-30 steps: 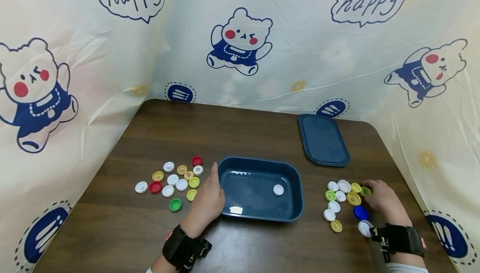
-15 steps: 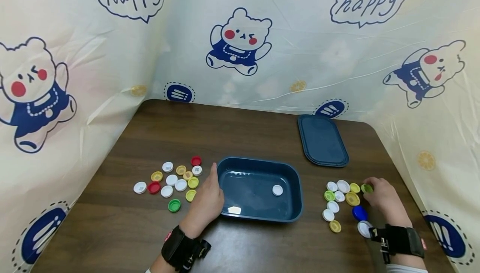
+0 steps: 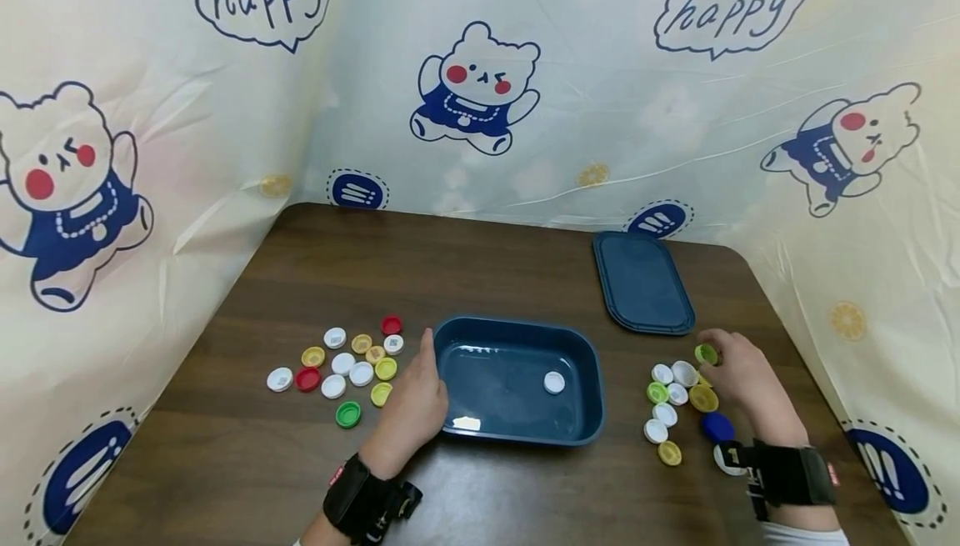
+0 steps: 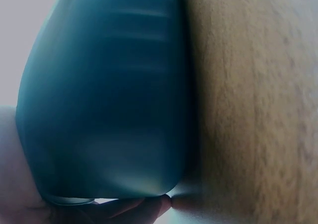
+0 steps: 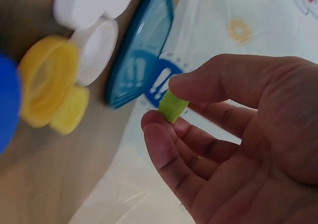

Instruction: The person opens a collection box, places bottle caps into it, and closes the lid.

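My right hand (image 3: 742, 371) pinches a light green bottle cap (image 3: 705, 353) between thumb and fingertips, above the right group of caps. In the right wrist view the green cap's edge shows between the thumb and fingers. My left hand (image 3: 416, 408) rests against the left end of a dark blue tray (image 3: 521, 439), its fingers extended along the outside wall. Up close in the left wrist view, the tray's wall (image 4: 109, 95) hides most of that hand. One white cap (image 3: 554, 383) lies inside the tray, right of its middle.
Several white, yellow, red and green caps, one a green cap (image 3: 348, 414), lie left of the tray. White, yellow, green and blue caps, including a blue cap (image 3: 717, 427), lie to its right. A flat dark blue lid (image 3: 645, 283) sits at the back right.
My right hand has picked up the light green cap and moved left and slightly away from me with it. My left hand has stayed at the tray's left end.
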{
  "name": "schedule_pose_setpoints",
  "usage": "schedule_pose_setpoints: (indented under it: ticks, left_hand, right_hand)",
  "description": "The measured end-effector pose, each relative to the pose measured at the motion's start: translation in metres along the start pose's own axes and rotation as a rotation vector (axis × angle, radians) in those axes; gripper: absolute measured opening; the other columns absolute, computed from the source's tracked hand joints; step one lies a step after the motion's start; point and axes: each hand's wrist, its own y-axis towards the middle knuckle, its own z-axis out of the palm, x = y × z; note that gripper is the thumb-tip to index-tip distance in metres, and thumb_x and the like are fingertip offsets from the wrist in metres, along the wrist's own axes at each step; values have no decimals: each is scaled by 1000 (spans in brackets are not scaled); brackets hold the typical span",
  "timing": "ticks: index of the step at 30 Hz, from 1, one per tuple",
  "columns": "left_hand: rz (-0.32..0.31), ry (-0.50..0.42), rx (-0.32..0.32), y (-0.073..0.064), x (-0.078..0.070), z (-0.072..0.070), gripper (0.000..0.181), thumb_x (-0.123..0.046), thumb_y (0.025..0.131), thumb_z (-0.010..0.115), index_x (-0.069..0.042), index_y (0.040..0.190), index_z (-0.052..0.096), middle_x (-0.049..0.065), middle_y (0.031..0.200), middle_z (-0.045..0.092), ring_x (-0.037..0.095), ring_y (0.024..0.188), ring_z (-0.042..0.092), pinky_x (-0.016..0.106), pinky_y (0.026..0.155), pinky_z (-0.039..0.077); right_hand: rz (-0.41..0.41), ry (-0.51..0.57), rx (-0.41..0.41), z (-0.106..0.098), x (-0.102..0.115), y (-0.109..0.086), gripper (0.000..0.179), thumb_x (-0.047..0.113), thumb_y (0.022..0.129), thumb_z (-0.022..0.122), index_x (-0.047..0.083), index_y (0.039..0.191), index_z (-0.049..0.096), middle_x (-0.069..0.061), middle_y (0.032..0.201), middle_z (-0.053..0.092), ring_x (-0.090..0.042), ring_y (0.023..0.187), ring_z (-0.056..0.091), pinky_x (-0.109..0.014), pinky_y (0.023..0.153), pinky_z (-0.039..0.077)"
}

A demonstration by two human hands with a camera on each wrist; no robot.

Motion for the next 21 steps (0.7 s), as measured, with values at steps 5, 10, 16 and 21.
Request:
schedule_pose_setpoints:
  ticks: [5, 10, 16, 21]
  left_hand:
    - [-4, 13, -4, -1, 0, 0, 70, -2, 98, 52, 8, 157, 14, 30, 142, 53, 33, 99, 64, 47, 78, 55]
    - [-5, 20, -5, -1, 1, 1, 70, -2, 99, 51, 8, 157, 14, 30, 146, 49, 37, 112, 62, 52, 90, 55]
    - [1, 19, -5, 0, 0, 2, 70, -2, 99, 51, 8, 157, 14, 30, 147, 48, 39, 117, 61, 54, 93, 54]
    - [-3, 16, -2, 1, 0, 2, 70, -2, 99, 51, 8, 157, 13, 30, 147, 48, 39, 118, 60, 53, 93, 54]
  right_hand:
    - [-73, 23, 0, -1, 24, -2, 35, 1, 86, 64, -6, 120, 61, -27, 106, 57, -33, 83, 54, -47, 68, 47]
    - [-150, 33, -12, 0, 50, -4, 33, -1, 85, 65, -6, 118, 62, -29, 113, 58, -30, 82, 57, -48, 71, 51]
    - [-231, 50, 32, 6, 78, -5, 32, 0, 87, 68, -3, 119, 64, -20, 112, 60, -26, 85, 60, -45, 74, 52]
    - [-277, 76, 66, 16, 99, -7, 33, 0, 88, 67, -1, 121, 64, -16, 111, 60, -24, 87, 61, -43, 75, 53]
